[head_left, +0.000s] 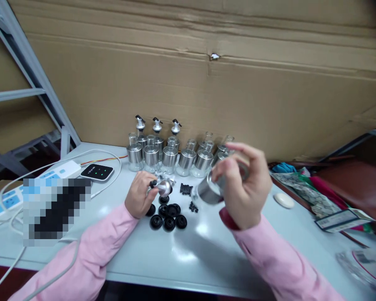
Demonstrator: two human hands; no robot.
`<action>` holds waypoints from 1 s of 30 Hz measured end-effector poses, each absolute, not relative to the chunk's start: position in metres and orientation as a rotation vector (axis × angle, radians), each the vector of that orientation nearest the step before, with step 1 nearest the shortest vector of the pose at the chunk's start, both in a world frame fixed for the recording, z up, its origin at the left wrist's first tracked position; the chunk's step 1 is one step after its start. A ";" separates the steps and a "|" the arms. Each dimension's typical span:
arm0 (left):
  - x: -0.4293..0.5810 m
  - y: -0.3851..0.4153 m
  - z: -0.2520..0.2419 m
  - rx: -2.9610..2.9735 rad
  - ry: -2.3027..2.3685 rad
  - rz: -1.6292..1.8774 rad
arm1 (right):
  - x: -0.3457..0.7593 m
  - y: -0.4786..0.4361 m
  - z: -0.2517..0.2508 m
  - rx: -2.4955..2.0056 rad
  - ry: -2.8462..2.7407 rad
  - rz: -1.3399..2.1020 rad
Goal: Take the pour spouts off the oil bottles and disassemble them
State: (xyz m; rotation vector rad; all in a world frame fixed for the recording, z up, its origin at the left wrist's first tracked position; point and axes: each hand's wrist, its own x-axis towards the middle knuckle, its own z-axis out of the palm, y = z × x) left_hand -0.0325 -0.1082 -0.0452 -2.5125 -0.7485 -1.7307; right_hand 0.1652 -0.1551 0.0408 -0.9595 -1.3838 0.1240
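My left hand (139,195) is closed around a silver pourer spout (165,188) with a black tip, held above the table. In my right hand (247,186) is a glass bottle (207,191) with a brushed-metal sleeve; it lies tilted, base to the left, and the fingers hide its neck. Several black round stoppers (169,223) are grouped below my left hand. Small black parts (186,189) lie between the hands, with tiny black pieces (193,207) in front of them. More silver spout parts, partly covered, rest behind my left hand.
Bottles (151,156) line the back of the table (188,255); three rear ones carry pourers (157,124). Cardboard (181,83) rises behind. A power strip (61,172), black-faced device (97,172) and cables occupy the left. A white oval object (283,200) and a box (344,220) sit right.
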 end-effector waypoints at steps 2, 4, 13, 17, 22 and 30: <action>-0.033 -0.105 -0.045 -2.561 -0.734 -1.518 | 0.165 -0.128 0.050 -0.876 -1.322 0.068; -0.033 -0.103 -0.046 -2.575 -0.754 -1.413 | 0.163 -0.100 0.054 -0.871 -1.303 0.078; -0.030 -0.103 -0.044 -2.599 -0.816 -1.318 | 0.157 -0.046 0.023 -0.981 -1.372 0.181; -0.029 -0.102 -0.042 -2.615 -0.833 -1.250 | 0.158 -0.033 0.015 -1.037 -1.459 0.133; -0.028 -0.103 -0.044 -2.629 -0.877 -1.175 | 0.159 -0.019 0.006 -1.114 -1.584 0.076; -0.026 -0.104 -0.043 -2.631 -0.898 -1.079 | 0.163 0.001 -0.013 -1.143 -1.664 -0.018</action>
